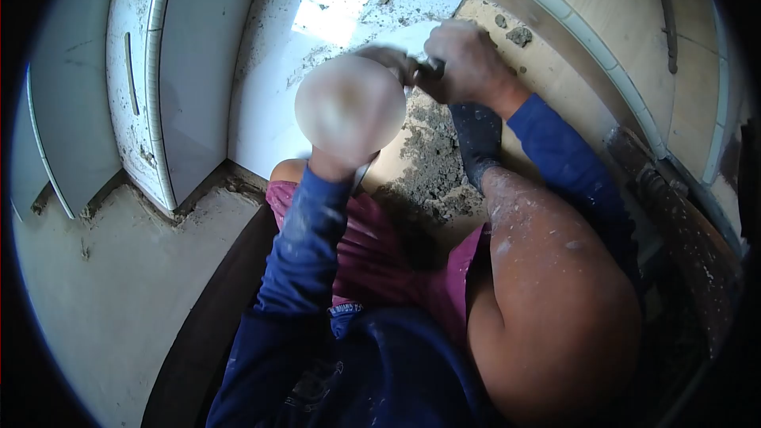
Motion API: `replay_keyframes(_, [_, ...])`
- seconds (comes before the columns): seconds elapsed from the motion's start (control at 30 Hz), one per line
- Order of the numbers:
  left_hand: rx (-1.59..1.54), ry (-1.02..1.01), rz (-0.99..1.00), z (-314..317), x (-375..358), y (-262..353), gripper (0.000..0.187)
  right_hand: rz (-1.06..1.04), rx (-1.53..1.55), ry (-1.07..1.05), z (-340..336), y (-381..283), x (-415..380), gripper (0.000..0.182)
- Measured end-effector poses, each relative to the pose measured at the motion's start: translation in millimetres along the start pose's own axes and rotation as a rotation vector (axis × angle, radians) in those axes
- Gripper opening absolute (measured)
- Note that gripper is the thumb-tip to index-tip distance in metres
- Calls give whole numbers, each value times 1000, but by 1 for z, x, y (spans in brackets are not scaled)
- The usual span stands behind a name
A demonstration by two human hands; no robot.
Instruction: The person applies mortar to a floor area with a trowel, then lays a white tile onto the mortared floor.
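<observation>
While a dark object (430, 70) is gripped in the right hand (469, 57), with the fingers curled around it, the left hand (339, 157) is held just to the left. Much of that hand is hidden by a blurred patch, so whether its fingers are spread or pressed together cannot be told. The dark object is seen at the left side of the right fist, beyond a heap of grey rubble (436, 170). To the right of the heap, a foot in a dark covering (479, 139) is planted. A white slab (265, 87) is strewn with crumbs on the far side, and small lumps (519, 36) are scattered at far right.
</observation>
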State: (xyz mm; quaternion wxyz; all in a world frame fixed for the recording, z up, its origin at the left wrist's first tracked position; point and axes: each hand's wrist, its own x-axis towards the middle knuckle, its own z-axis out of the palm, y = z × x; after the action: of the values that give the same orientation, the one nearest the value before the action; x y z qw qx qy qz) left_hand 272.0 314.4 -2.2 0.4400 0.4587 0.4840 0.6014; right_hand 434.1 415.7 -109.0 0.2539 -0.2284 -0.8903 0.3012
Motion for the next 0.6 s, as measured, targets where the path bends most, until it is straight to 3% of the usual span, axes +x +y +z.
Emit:
replay_keyframes(0.1, [48, 58, -79, -12, -51, 26, 20, -10, 77, -95, 30, -41, -20, 56])
replay_keyframes(0.3, [178, 140, -186, -15, -101, 57, 17, -159, 258, -234, 52, -71, -29, 38])
replay_keyframes(0.5, [154, -69, -26, 9, -41, 47, 11, -78, 147, -50, -10, -36, -14, 20])
replay_keyframes(0.6, [139, -122, 43, 23, -16, 13, 12, -66, 70, 100, -13, 0, -20, 25])
